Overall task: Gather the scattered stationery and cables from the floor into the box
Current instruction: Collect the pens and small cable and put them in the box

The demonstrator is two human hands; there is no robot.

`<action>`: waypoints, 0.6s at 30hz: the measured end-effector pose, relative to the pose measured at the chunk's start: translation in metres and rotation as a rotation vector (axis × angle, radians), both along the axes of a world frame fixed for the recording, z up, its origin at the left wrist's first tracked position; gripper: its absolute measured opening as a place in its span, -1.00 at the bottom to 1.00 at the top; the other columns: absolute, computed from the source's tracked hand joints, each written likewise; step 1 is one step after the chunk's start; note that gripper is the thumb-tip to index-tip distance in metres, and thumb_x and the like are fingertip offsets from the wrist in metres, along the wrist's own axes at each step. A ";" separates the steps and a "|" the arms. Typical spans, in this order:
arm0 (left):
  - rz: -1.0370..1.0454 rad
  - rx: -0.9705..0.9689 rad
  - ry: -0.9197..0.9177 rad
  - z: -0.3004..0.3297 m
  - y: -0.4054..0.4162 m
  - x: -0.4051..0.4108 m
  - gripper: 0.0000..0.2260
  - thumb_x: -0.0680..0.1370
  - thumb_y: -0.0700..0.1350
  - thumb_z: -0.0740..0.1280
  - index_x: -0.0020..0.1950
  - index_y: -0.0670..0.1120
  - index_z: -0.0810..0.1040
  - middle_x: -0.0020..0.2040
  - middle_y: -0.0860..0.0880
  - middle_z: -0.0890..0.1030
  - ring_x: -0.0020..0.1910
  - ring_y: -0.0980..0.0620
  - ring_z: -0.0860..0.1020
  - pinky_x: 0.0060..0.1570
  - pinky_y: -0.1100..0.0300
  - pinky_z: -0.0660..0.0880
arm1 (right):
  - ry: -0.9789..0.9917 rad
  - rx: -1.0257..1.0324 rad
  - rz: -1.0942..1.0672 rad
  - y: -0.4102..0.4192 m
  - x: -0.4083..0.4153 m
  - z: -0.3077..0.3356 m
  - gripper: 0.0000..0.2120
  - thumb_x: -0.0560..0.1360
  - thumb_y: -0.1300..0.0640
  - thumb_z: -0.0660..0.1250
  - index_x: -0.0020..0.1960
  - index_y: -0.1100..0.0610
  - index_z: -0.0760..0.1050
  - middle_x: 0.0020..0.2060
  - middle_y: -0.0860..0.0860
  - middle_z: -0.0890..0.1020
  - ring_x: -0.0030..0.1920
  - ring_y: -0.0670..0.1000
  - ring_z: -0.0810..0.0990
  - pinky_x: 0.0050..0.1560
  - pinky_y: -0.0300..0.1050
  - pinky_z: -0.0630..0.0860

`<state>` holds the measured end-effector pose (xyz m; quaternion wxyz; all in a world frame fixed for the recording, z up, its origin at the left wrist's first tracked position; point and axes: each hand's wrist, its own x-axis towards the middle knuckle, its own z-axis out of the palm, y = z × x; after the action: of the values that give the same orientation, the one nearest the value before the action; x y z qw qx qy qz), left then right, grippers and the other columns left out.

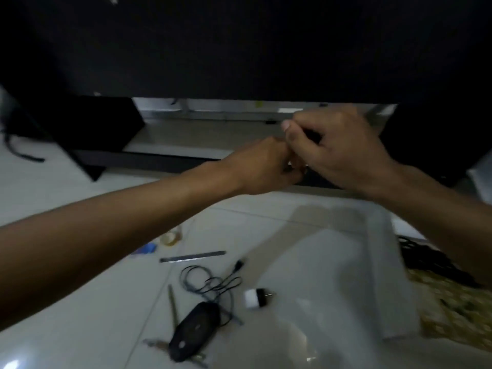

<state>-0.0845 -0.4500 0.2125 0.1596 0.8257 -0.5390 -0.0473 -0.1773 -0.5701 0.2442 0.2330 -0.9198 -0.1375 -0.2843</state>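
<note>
While both hands meet above the far edge of the floor, left hand (269, 166) clenched and right hand (343, 147) pinched around something small, too hidden to name. Probably a gathering step barely begun: cable (210, 283), mouse (195, 331), ruler (193, 257), tape roll (171, 237) and plug adapter (257, 298) all on the floor, just beside the box (386, 288). Next, lowering toward the nearest item for a pinch.
</note>
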 end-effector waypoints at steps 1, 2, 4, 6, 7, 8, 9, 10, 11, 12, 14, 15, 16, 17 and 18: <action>0.016 -0.001 -0.009 0.000 0.021 0.005 -0.79 0.56 -0.03 0.25 0.12 -0.10 0.50 0.00 -0.09 0.60 -0.05 -0.06 0.58 -0.08 -0.04 0.56 | 0.003 -0.013 0.054 0.018 0.010 0.004 -0.70 0.57 0.03 0.14 -0.34 0.01 0.31 -0.50 -0.13 0.33 -0.48 -0.21 0.30 -0.38 -0.28 0.18; 0.044 -0.003 -0.025 -0.001 0.041 0.008 -0.77 0.56 -0.06 0.25 0.14 -0.15 0.49 0.02 -0.13 0.59 -0.04 -0.09 0.58 -0.07 -0.06 0.55 | 0.002 -0.029 0.101 0.035 0.019 0.005 -0.70 0.56 0.03 0.15 -0.34 0.02 0.33 -0.51 -0.13 0.32 -0.48 -0.24 0.29 -0.38 -0.32 0.17; 0.127 0.000 -0.041 -0.009 0.080 0.013 -0.75 0.55 -0.09 0.25 0.17 -0.20 0.47 0.07 -0.16 0.58 0.00 -0.13 0.57 -0.04 -0.08 0.53 | 0.005 -0.050 0.176 0.068 0.033 0.000 -0.70 0.55 0.05 0.18 -0.36 0.03 0.34 -0.52 -0.14 0.31 -0.48 -0.26 0.27 -0.39 -0.34 0.15; 0.207 0.046 -0.056 -0.021 0.117 0.013 -0.76 0.55 -0.06 0.25 0.16 -0.15 0.47 0.08 -0.09 0.58 -0.02 -0.09 0.57 -0.07 -0.03 0.54 | 0.009 -0.058 0.240 0.094 0.044 -0.013 -0.67 0.55 0.04 0.17 -0.38 0.05 0.35 -0.53 -0.12 0.31 -0.49 -0.24 0.27 -0.40 -0.31 0.17; 0.241 0.081 -0.064 -0.028 0.136 0.012 -0.78 0.56 -0.04 0.25 0.13 -0.12 0.49 0.06 -0.05 0.59 -0.05 -0.06 0.57 -0.12 0.03 0.54 | 0.017 -0.062 0.271 0.105 0.047 -0.023 -0.66 0.55 0.02 0.15 -0.38 0.06 0.35 -0.53 -0.13 0.31 -0.49 -0.24 0.27 -0.41 -0.29 0.18; 0.272 0.125 -0.075 -0.035 0.154 0.011 -0.81 0.56 -0.02 0.24 0.07 -0.09 0.49 0.01 -0.01 0.59 -0.08 -0.04 0.57 -0.16 0.09 0.51 | 0.031 -0.066 0.295 0.115 0.049 -0.033 -0.66 0.55 0.00 0.13 -0.38 0.04 0.34 -0.53 -0.15 0.30 -0.50 -0.23 0.26 -0.42 -0.27 0.19; 0.301 0.174 -0.087 -0.042 0.171 0.010 -0.85 0.57 0.01 0.23 -0.01 -0.06 0.46 -0.04 0.02 0.57 -0.11 -0.02 0.57 -0.19 0.13 0.47 | 0.046 -0.068 0.315 0.124 0.050 -0.045 -0.67 0.55 -0.01 0.12 -0.39 0.02 0.31 -0.53 -0.17 0.27 -0.51 -0.22 0.25 -0.43 -0.26 0.19; 0.332 0.220 -0.089 -0.049 0.188 0.007 -0.87 0.57 0.03 0.22 -0.07 -0.02 0.43 -0.08 0.04 0.56 -0.11 -0.02 0.57 -0.20 0.15 0.44 | 0.063 -0.063 0.333 0.131 0.050 -0.057 -0.67 0.54 -0.01 0.13 -0.39 0.00 0.26 -0.54 -0.17 0.25 -0.52 -0.19 0.25 -0.44 -0.25 0.19; 0.356 0.255 -0.082 -0.056 0.204 0.005 -0.87 0.57 0.04 0.21 -0.08 0.02 0.45 -0.07 0.05 0.56 -0.10 -0.01 0.56 -0.18 0.15 0.43 | 0.085 -0.058 0.346 0.137 0.049 -0.069 -0.66 0.54 -0.01 0.14 -0.40 -0.01 0.23 -0.55 -0.16 0.24 -0.53 -0.17 0.25 -0.45 -0.24 0.19; 0.375 0.281 -0.070 -0.063 0.219 0.002 -0.87 0.57 0.05 0.21 -0.05 0.03 0.49 -0.03 0.05 0.58 -0.08 0.00 0.56 -0.16 0.14 0.44 | 0.118 -0.062 0.357 0.142 0.048 -0.080 -0.66 0.54 -0.02 0.14 -0.40 -0.02 0.22 -0.55 -0.15 0.24 -0.53 -0.16 0.26 -0.46 -0.24 0.19; 0.412 0.300 -0.032 -0.079 0.247 -0.006 -0.85 0.57 0.04 0.21 0.01 0.05 0.54 0.02 0.05 0.59 -0.06 0.00 0.56 -0.15 0.16 0.43 | 0.214 -0.124 0.376 0.150 0.046 -0.104 -0.64 0.54 -0.09 0.09 -0.40 -0.01 0.24 -0.55 -0.13 0.27 -0.53 -0.16 0.26 -0.46 -0.22 0.20; 0.430 0.297 -0.014 -0.088 0.260 -0.011 -0.84 0.57 0.04 0.21 0.02 0.06 0.55 0.02 0.05 0.59 -0.05 0.01 0.57 -0.14 0.16 0.45 | 0.266 -0.172 0.381 0.153 0.045 -0.116 -0.62 0.54 -0.12 0.05 -0.40 0.00 0.25 -0.55 -0.13 0.28 -0.53 -0.16 0.27 -0.46 -0.20 0.23; 0.449 0.295 0.001 -0.098 0.272 -0.016 -0.84 0.57 0.04 0.21 0.02 0.07 0.55 0.01 0.06 0.59 -0.05 0.01 0.57 -0.12 0.15 0.49 | 0.318 -0.216 0.385 0.155 0.044 -0.128 -0.61 0.54 -0.15 0.03 -0.39 0.00 0.24 -0.54 -0.12 0.30 -0.51 -0.15 0.28 -0.44 -0.17 0.26; 0.466 0.299 0.017 -0.108 0.282 -0.022 -0.84 0.57 0.05 0.21 0.03 0.08 0.56 0.01 0.07 0.59 -0.05 0.02 0.57 -0.10 0.14 0.51 | 0.365 -0.248 0.390 0.156 0.042 -0.140 -0.62 0.53 -0.17 0.01 -0.39 -0.02 0.22 -0.52 -0.11 0.31 -0.50 -0.15 0.29 -0.43 -0.15 0.29; 0.478 0.315 0.038 -0.117 0.292 -0.027 -0.84 0.57 0.06 0.21 0.04 0.08 0.55 0.01 0.08 0.59 -0.04 0.03 0.57 -0.09 0.12 0.53 | 0.408 -0.262 0.395 0.158 0.041 -0.151 -0.63 0.53 -0.17 0.02 -0.39 -0.04 0.19 -0.50 -0.11 0.32 -0.48 -0.14 0.30 -0.42 -0.13 0.30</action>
<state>-0.1118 -0.1581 0.0952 0.0462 0.9430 -0.3117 -0.1069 -0.1361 -0.4125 0.0930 0.1862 -0.9355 -0.2995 -0.0230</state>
